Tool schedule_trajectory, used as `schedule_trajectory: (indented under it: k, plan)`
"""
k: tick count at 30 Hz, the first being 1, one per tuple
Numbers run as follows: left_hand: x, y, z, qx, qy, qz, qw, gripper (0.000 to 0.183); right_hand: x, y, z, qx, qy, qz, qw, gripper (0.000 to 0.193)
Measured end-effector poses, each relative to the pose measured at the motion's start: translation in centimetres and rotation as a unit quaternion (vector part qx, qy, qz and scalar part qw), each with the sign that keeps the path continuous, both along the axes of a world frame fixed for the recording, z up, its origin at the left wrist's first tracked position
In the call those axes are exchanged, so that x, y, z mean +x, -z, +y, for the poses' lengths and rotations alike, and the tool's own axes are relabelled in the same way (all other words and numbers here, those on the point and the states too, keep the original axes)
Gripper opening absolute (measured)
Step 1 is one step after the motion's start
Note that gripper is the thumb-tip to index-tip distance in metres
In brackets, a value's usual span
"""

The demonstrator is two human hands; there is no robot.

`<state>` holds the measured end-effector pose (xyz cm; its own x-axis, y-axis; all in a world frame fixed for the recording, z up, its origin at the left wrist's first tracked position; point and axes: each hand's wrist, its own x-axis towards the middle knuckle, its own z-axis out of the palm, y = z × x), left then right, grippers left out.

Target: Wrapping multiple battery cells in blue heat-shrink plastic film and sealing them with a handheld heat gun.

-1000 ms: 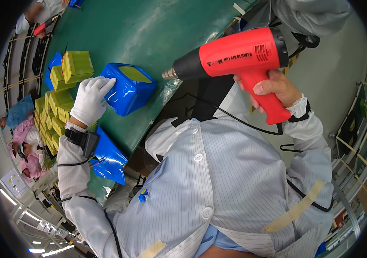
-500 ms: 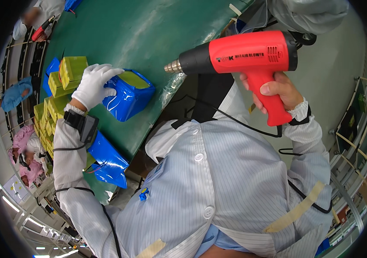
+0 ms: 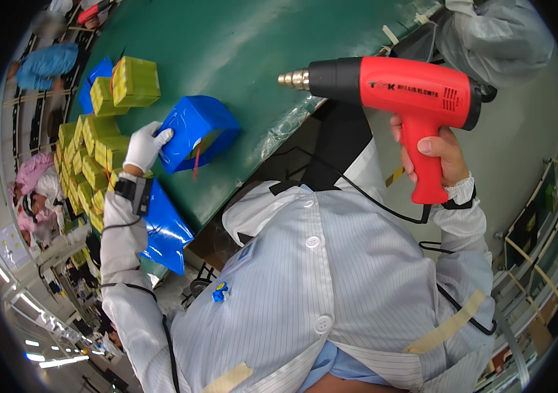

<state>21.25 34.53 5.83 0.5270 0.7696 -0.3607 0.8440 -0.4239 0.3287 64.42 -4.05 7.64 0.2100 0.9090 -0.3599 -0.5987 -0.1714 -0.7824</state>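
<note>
Head view: a smooth green tabletop [image 3: 246, 39] with a soft sheen spreads from ten o'clock past twelve. Filling the six-o'clock side is the person's coat [image 3: 266, 281], pale woven cloth with thin dark stripes and round white buttons. Between nine and ten o'clock lies a stack of blocks [image 3: 105, 147], yellow-green, square-cornered and loosely piled. Toward two o'clock is the heat gun [image 3: 390, 82], a hard red body with a black collar and a ribbed metal nozzle aimed at nine o'clock, clear of everything on the tabletop; a thin black cord [image 3: 426, 211] leaves its handle. At ten o'clock, the wrapped block [image 3: 197, 121] sits on the tabletop in a glossy blue film sleeve, yellow-green showing at its open end. Toward half past eight lies a crinkled, shiny blue film pouch [image 3: 167, 229], beside the left forearm. The right hand [image 3: 446, 154], bare, is wrapped firmly round the heat gun's handle. The left hand [image 3: 144, 145], in a white cloth glove, touches the sleeve's nine-o'clock edge; whether it pinches or merely presses cannot be told. A slim red wire [image 3: 196, 164] hangs at the sleeve's open end.
</note>
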Motion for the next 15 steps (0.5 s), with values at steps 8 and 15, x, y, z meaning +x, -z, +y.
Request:
schedule_trajectory:
  k: [8, 15]
  plan:
    - [-0.7, 2.6, -7.2, -0.131, -0.349, -0.205, 0.905, 0.059, -0.2, -3.1, 1.6, 0.029, -0.034, -0.049, 0.998, 0.061]
    - [-2.7, 5.3, -7.7, 0.068, -0.301, -0.161, 0.937, 0.072, -1.8, -10.9, 3.6, 0.036, -0.123, -0.168, 0.977, 0.060]
